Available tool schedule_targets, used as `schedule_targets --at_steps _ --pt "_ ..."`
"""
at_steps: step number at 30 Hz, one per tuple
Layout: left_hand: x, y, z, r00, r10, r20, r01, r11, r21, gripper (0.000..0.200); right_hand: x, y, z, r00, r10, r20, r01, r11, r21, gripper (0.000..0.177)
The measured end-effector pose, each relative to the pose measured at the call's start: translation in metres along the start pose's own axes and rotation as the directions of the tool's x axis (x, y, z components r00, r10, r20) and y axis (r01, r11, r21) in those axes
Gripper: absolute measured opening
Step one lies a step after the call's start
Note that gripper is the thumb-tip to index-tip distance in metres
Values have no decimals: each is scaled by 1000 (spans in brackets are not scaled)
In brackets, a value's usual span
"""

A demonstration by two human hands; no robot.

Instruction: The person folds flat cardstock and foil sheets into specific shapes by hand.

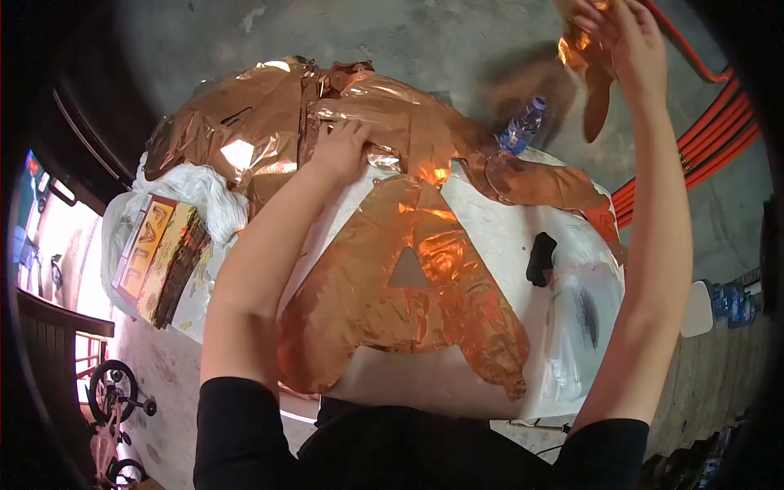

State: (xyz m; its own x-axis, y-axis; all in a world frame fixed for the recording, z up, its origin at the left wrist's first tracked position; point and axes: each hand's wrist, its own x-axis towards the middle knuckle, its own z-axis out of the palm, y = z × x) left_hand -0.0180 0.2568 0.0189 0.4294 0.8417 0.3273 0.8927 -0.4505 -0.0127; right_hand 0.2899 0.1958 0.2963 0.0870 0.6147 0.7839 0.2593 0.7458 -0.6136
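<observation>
A flat copper-coloured foil balloon shaped like the letter A [384,278] lies on the white table [400,376] in front of me. My left hand [343,149] rests on the far pile of copper foil balloons [392,106], its fingers stretched out and partly spread. Up at the right, past the table's far edge, my right hand [629,37] pinches a limp copper foil balloon [596,86] that hangs down from the fingers. Its full shape is cut off by the frame's top.
Left of my arm, a white plastic bag [216,204] lies by a stack of printed packets [163,261]. A plastic bottle [523,126] stands at the far edge. A black item [541,260] and clear plastic wrapping [576,327] lie right. Orange pipes [710,139] run beyond.
</observation>
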Motion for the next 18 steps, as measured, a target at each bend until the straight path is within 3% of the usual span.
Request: schedule_targets --at_steps 1,2,3,5,6,7,9,10,15,18 --pt "-12 7 -6 999 18 -49 -22 996 -88 38 -24 -15 20 984 180 1 -180 981 77 11" --pt "-25 20 -40 987 56 152 -26 982 -189 38 -35 -5 11 970 147 195 -161 985 57 16" --pt "-41 21 -41 963 170 208 -90 934 -347 38 -50 11 2 918 112 381 -138 990 41 21" --pt "-79 18 -36 896 383 224 -185 783 -594 42 -117 -2 35 934 78 348 -89 996 14 17" --pt "-100 21 -29 861 470 195 -226 697 -680 46 -141 -3 35 898 156 412 -131 987 -89 16" --pt "-121 27 -25 860 470 200 -225 700 -678 46 -164 -3 35 850 239 469 -165 967 -193 15" --pt "-157 37 -22 899 423 116 -322 815 -482 42 -213 7 39 847 161 506 -84 981 -172 14" --pt "-167 43 -25 900 419 118 -318 819 -478 42 -236 7 38 838 212 503 -112 969 -222 13" --pt "-173 81 -27 863 434 257 -312 860 -404 51 -320 0 19 732 428 530 -274 897 -346 16" --pt "-170 85 -28 857 405 317 -267 877 -398 52 -342 -22 8 725 423 544 -218 890 -402 17"
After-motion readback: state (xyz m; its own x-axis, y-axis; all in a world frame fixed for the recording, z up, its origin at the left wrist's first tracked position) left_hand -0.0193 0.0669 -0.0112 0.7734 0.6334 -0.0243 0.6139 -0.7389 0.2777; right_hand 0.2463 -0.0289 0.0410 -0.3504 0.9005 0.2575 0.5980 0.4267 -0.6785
